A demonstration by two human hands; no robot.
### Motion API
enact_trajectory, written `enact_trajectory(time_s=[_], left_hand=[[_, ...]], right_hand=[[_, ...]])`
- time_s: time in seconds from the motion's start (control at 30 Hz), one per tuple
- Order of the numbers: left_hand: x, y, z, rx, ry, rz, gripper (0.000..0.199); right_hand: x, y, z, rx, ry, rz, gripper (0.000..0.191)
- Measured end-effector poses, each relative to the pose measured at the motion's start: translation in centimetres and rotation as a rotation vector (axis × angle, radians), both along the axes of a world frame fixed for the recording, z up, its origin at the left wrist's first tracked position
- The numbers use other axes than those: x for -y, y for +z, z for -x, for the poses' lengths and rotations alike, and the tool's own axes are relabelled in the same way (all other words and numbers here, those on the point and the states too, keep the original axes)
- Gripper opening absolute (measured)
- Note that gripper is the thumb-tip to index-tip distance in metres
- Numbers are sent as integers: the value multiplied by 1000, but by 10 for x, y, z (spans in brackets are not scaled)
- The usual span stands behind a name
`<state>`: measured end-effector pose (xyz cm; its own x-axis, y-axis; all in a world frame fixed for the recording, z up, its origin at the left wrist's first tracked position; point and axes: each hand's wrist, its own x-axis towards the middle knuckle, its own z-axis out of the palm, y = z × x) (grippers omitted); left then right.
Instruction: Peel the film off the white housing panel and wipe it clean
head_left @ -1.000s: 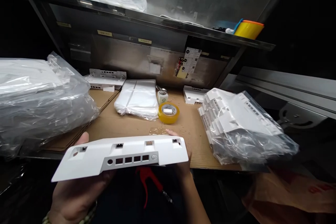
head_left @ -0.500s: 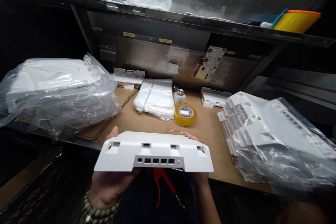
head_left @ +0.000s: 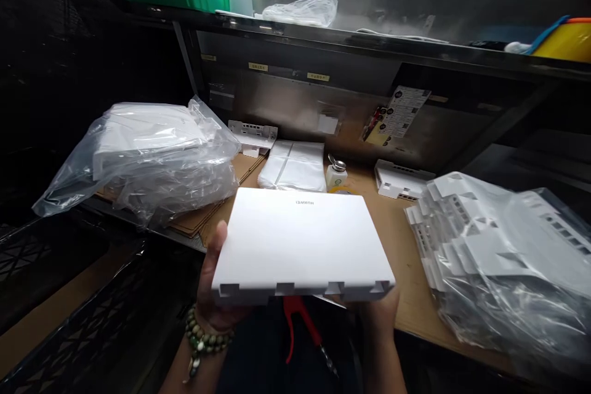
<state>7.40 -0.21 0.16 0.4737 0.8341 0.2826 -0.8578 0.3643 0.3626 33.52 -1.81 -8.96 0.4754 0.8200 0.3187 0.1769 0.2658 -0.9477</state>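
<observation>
Both hands hold a flat white plastic cover broad face up, level above the near edge of the cardboard-covered bench. The left hand grips its near left corner: the thumb lies up along the left edge and the other fingers are hidden beneath, so the cover sits on top of them and to the right of the thumb. A beaded bracelet circles that wrist. The right hand supports the near right corner from below; only the heel of the palm and the wrist show, the fingers covered by the panel, so their grip cannot be made out beyond the cover resting on them. The notched near rim lies just above both palms, and small lettering sits near the far edge, well beyond the fingertips. Below the cover, between the wrists, hangs a red-handled tool. Left of the left thumb lies a bag of white parts; right of the right hand, another bagged stack. Beyond the cover stand a small bottle and folded plastic sleeves.
</observation>
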Motion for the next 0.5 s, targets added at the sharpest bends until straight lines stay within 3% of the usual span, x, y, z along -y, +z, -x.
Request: enact_trajectory(time_s=[0.17,0.37,0.5], left_hand=[[4,-17,5,65,19,27,66],[7,-18,5,177,-36,49,71],[3,-21,11,214,-35,48,79]], right_hand=[[-1,0,-2,-72,2,0,38],[0,15,2,-81,45,-2,30],[-3,16,3,-112,42,4,33]])
